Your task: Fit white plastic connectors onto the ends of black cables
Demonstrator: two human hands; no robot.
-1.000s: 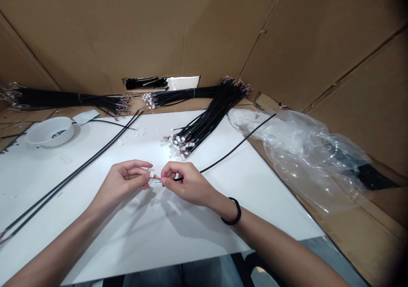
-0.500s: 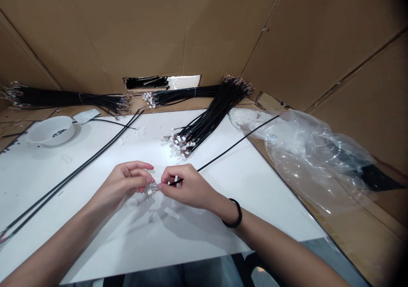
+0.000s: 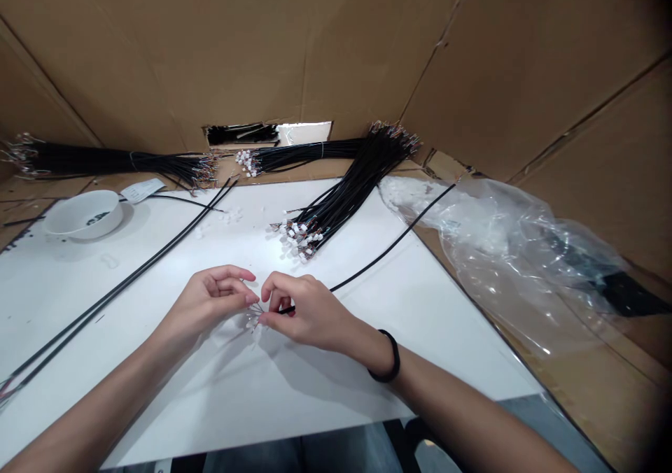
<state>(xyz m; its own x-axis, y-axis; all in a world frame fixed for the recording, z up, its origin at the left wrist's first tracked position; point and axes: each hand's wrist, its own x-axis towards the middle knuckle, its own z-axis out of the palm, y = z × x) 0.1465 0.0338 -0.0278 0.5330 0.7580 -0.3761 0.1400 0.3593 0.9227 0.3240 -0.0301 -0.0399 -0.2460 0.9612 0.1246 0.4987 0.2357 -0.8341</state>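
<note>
My right hand (image 3: 307, 312) is shut on a black cable (image 3: 388, 250), which runs from its fingers up to the right across the white board (image 3: 336, 368). The cable's end fans into thin coloured wires (image 3: 255, 315) with small white connectors, between my hands. My left hand (image 3: 213, 301) has its fingertips at those wires, and I cannot tell whether it grips them. Behind my hands lies a bundle of black cables (image 3: 336, 210) with white connectors at its near end (image 3: 299, 238).
Two loose black cables (image 3: 120, 284) lie diagonally across the board's left side. A white bowl (image 3: 82, 215) stands at the back left, near a paper label (image 3: 141, 190). More tied bundles (image 3: 120, 161) rest behind the board, and a clear plastic bag (image 3: 514, 270) lies right. Cardboard walls surround it.
The cable end has turned, so its thin wires now splay between my hands and the white connectors hang toward me. My fingers have shifted slightly around it.
</note>
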